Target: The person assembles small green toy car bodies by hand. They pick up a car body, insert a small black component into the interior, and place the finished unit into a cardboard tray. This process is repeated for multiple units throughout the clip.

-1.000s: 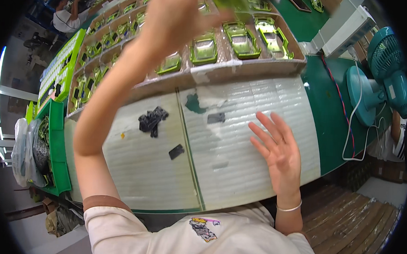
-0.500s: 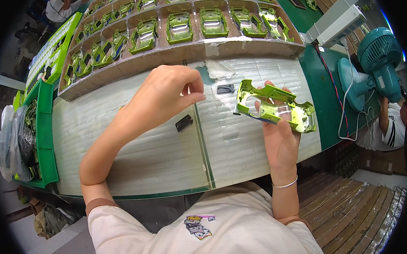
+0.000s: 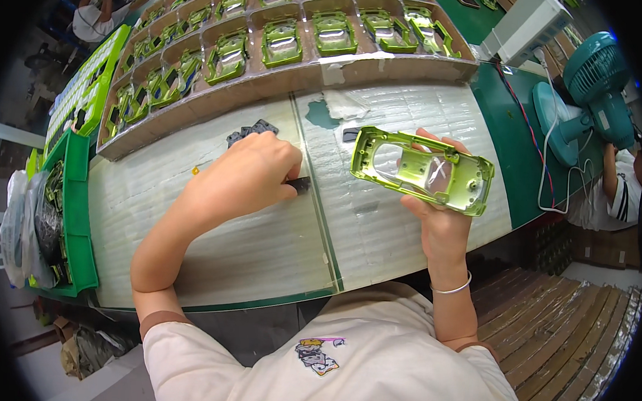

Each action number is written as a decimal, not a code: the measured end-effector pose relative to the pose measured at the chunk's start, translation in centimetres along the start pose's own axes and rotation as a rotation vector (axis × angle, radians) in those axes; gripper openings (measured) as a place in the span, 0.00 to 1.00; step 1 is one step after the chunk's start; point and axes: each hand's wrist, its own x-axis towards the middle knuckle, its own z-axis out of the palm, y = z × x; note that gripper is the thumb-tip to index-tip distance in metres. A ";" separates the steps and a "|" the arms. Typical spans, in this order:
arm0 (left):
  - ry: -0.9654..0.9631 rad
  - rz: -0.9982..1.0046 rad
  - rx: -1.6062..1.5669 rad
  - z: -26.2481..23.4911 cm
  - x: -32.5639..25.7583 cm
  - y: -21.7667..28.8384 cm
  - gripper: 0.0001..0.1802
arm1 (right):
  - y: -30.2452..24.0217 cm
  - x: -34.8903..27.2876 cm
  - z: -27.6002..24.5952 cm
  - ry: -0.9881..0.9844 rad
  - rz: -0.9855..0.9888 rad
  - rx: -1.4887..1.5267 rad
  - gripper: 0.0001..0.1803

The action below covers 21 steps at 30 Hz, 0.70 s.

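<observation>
R hand point(image 3: 442, 216): palm up, fingers wrapped under a lime-green plastic shell point(image 3: 422, 170), gripping it from below; shell held level above the bench, hollow side up, clear film patch in its middle.
L hand point(image 3: 247, 176): knuckles up, fingertips pinched on a small dark flat piece point(image 3: 299, 184) lying on the bench surface; piece pokes out past the fingers, touching the bench.
Bench point(image 3: 247, 247): pale ribbed sheets, seam running btwn the two hands.
Loose dark pieces point(image 3: 251, 131): small cluster just beyond L hand; one more point(image 3: 350, 134) near shell's far end.
Tray rack point(image 3: 283, 73): brown compartments along far edge, one green shell per slot.
Green crate point(image 3: 73, 211): far left of bench.
Teal fan point(image 3: 587, 97): right, w/ white cable.
Other person point(image 3: 619, 192): right edge, striped sleeve.
</observation>
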 end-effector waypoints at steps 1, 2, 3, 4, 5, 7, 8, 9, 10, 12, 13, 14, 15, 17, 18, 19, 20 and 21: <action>-0.009 -0.011 -0.014 -0.4 0.2 0.1 0.06 | 0.1 0.1 -0.1 -0.017 -0.032 -0.019 0.41; 0.082 0.029 -0.114 -0.9 0.2 0.5 0.05 | 0.1 0.1 -0.1 -0.033 -0.064 -0.038 0.40; 0.170 0.070 -0.216 -1.6 0.1 1.0 0.04 | 0.2 0.2 0.0 -0.049 -0.095 -0.058 0.40; 0.252 0.109 -0.322 -1.9 0.0 1.5 0.05 | 0.2 0.1 0.0 -0.074 -0.098 -0.043 0.40; 0.275 0.192 -0.357 -2.0 -0.1 2.1 0.07 | 0.2 0.2 0.0 -0.140 -0.141 -0.044 0.39; 0.315 0.351 -0.430 -1.6 -0.4 3.3 0.10 | 0.3 0.4 0.1 -0.272 -0.221 -0.045 0.39; 0.375 0.386 -0.402 -0.8 -0.7 4.3 0.11 | 0.6 0.2 0.4 -0.297 -0.225 0.035 0.38; 0.435 0.421 -0.374 -0.2 -0.7 5.1 0.12 | 0.9 0.2 0.4 -0.313 -0.252 0.030 0.38; 0.390 0.477 -0.299 0.0 -0.8 5.4 0.14 | 1.1 0.3 0.3 -0.333 -0.280 0.027 0.38; 0.428 0.484 -0.252 1.2 -0.8 6.1 0.15 | 1.2 0.0 0.8 -0.301 -0.312 0.065 0.37; 0.450 0.492 -0.226 1.6 -0.7 6.5 0.15 | 1.2 0.0 0.8 -0.310 -0.339 0.048 0.36; 0.450 0.454 -0.249 1.6 -0.9 6.8 0.16 | 1.2 0.1 0.8 -0.321 -0.367 0.031 0.36; 0.472 0.495 -0.242 1.8 -0.8 6.7 0.16 | 1.2 0.2 0.8 -0.332 -0.394 0.014 0.36; 0.514 0.582 -0.232 2.6 -0.4 6.1 0.15 | 1.3 0.3 1.0 -0.313 -0.431 0.011 0.34; 0.528 0.624 -0.143 2.8 -0.3 6.1 0.15 | 1.3 0.3 1.0 -0.314 -0.439 -0.014 0.33; 0.503 0.624 -0.147 2.7 -0.3 6.1 0.15 | 1.3 0.2 0.9 -0.316 -0.446 -0.038 0.33; 0.479 0.623 -0.152 2.5 -0.4 6.2 0.15 | 1.4 0.2 0.8 -0.318 -0.452 -0.063 0.33; 0.454 0.621 -0.157 2.2 -0.4 6.4 0.15 | 1.4 0.2 0.8 -0.313 -0.451 -0.062 0.33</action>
